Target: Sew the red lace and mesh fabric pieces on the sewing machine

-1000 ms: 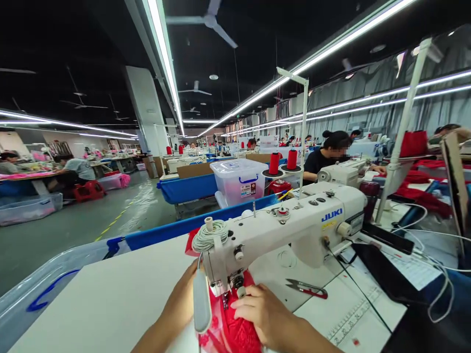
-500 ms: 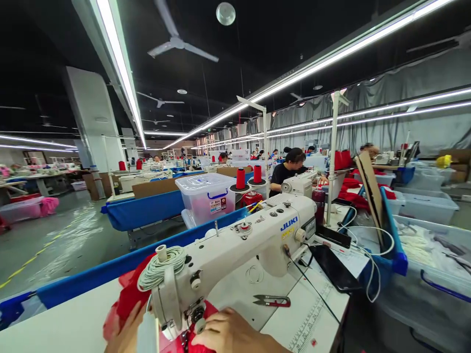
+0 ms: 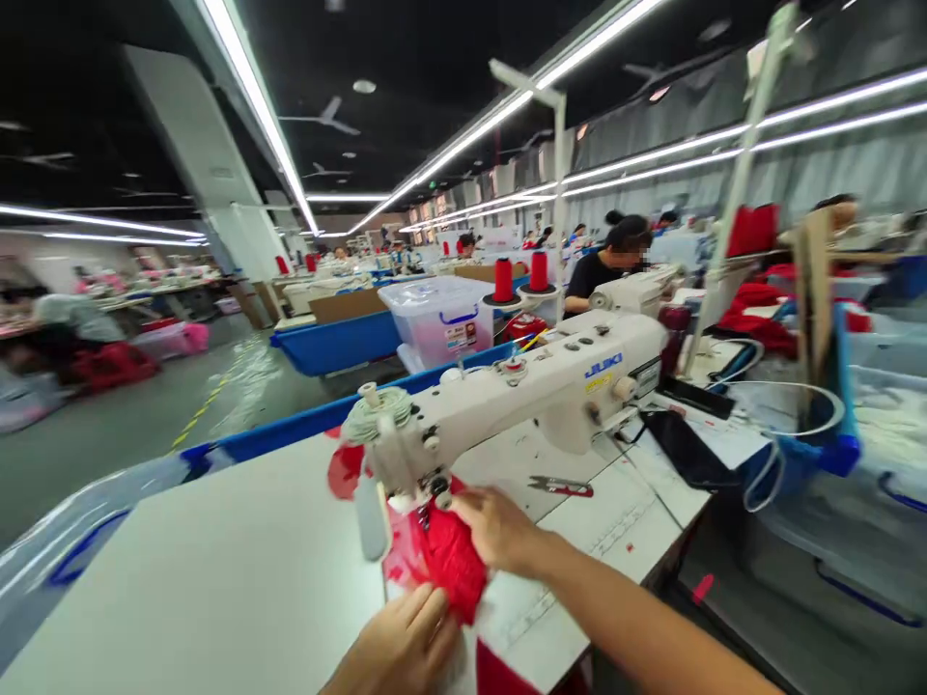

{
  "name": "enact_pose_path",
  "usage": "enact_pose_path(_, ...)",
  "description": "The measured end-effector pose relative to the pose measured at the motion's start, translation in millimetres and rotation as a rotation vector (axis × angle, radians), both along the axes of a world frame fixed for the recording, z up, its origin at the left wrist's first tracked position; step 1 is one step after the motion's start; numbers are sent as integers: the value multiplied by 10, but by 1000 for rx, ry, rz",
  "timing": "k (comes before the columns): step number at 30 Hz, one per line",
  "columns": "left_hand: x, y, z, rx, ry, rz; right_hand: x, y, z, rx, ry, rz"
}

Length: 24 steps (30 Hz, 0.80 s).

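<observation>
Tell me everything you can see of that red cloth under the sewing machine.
The red cloth is a small, bunched piece, perhaps lacy, though blurred. It lies on the white table under the needle end of the white sewing machine, with more red showing behind it. The left hand grips its lower edge. The right hand touches its upper part.

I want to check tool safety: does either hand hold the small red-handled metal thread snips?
No, the small red-handled metal thread snips lie untouched on the white table.
</observation>
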<state>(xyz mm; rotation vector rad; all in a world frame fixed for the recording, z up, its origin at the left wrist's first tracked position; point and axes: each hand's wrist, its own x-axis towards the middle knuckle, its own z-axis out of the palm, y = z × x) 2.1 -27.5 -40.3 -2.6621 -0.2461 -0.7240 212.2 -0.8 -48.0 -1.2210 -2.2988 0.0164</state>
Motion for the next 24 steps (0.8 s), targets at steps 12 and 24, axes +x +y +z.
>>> enact_pose_path(12,-49,-316,22,-109,122,208,42,-176,-42,-19,55,215)
enact_pose_path(24,-99,-256,53,-349,-247,435,-6,-213,198,-59,-165,56)
